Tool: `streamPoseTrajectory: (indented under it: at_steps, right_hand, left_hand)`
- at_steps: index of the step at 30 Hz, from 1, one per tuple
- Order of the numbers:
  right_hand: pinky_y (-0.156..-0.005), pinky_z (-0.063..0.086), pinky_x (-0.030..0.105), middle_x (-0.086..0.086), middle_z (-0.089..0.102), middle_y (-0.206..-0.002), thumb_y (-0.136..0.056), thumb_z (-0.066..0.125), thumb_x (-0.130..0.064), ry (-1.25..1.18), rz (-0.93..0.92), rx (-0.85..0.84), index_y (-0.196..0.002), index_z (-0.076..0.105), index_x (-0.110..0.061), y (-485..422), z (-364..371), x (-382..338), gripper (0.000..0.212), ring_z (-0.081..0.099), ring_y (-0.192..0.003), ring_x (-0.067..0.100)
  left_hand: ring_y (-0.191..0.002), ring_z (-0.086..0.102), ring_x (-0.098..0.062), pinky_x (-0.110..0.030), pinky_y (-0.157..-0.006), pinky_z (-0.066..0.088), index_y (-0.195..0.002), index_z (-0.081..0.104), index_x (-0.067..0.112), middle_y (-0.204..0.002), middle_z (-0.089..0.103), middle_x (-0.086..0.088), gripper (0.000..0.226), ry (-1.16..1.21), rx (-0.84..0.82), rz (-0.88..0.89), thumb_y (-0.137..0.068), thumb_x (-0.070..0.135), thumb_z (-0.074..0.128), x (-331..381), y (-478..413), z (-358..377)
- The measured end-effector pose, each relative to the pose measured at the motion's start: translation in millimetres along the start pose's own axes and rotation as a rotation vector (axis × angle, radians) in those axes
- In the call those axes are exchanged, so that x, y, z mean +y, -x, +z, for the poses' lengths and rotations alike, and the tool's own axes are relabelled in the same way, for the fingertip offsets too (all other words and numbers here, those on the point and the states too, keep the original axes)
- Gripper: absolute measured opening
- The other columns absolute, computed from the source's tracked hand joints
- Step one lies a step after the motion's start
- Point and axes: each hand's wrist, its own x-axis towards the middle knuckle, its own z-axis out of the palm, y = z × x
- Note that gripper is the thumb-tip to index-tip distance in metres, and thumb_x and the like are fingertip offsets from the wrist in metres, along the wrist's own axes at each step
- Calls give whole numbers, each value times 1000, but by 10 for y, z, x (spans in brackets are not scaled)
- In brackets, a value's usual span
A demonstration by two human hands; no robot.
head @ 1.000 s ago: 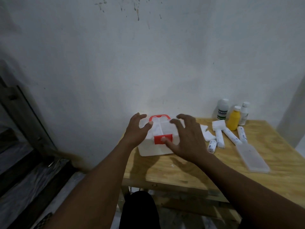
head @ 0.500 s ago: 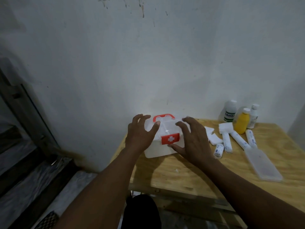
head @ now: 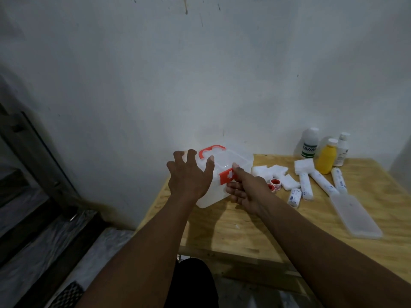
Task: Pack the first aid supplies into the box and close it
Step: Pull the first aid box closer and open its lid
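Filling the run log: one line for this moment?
stage: opening box | left hand: spread over box | right hand: fingers at red latch | supplies: on table

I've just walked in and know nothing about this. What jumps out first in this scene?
The white box with its red handle and red latch stands at the table's left end, both hands on it: left hand spread on its side, right hand at the latch. To its right lie white bandage rolls, and a yellow bottle stands by the wall.
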Motion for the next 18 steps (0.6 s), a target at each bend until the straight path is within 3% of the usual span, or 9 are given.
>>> streamPoseTrajectory:
  at_steps: [4,8,10,13,15,18]
  right_hand:
    - [-76,56,36,13,73,-101,-83,69,-52,-58,7,-52,-105,62,-12,0,-23,8,46,72,-93,28]
    - [-70,57,33,11,72,-102,-88,68,-38,-83,-65,50,-104,61,-12,50,72,-118,31,72,-90,28]
    - [-73,56,33,8,73,-95,-91,62,-45,103,-175,124,-90,63,-16,69,87,-135,29,71,-84,22]
    - [-76,50,34,1,69,-88,-90,44,-66,336,-351,236,-77,62,-23,106,-27,-97,49,63,-84,19]
    - [-79,49,37,1,65,-93,-90,38,-69,355,-386,334,-85,63,-21,62,-147,-116,55,60,-89,21]
    - [-79,47,38,2,61,-100,-93,44,-60,281,-371,401,-101,58,-18,-24,-279,-264,45,56,-94,22]
  left_hand:
    - [-137,33,-31,-39,-89,50,-142,40,30,-153,29,-4,68,32,-22,15,-90,74,35,-35,-21,10]
    - [-137,36,-31,-40,-93,48,-141,42,30,-153,27,-2,71,143,-50,25,-87,76,40,-77,-40,36]
    - [-136,39,-30,-42,-98,47,-141,43,29,-154,25,0,75,246,-81,35,-84,78,46,-123,-59,29]
    - [-137,41,-24,-41,-102,45,-144,39,32,-157,20,4,86,378,-162,62,-74,78,61,-257,-90,4]
    - [-141,36,-22,-43,-104,44,-147,33,36,-160,18,5,100,403,-229,70,-64,80,69,-359,-91,3]
    - [-144,33,-22,-48,-112,39,-149,30,38,-161,27,4,111,427,-238,88,-55,82,73,-423,-75,1]
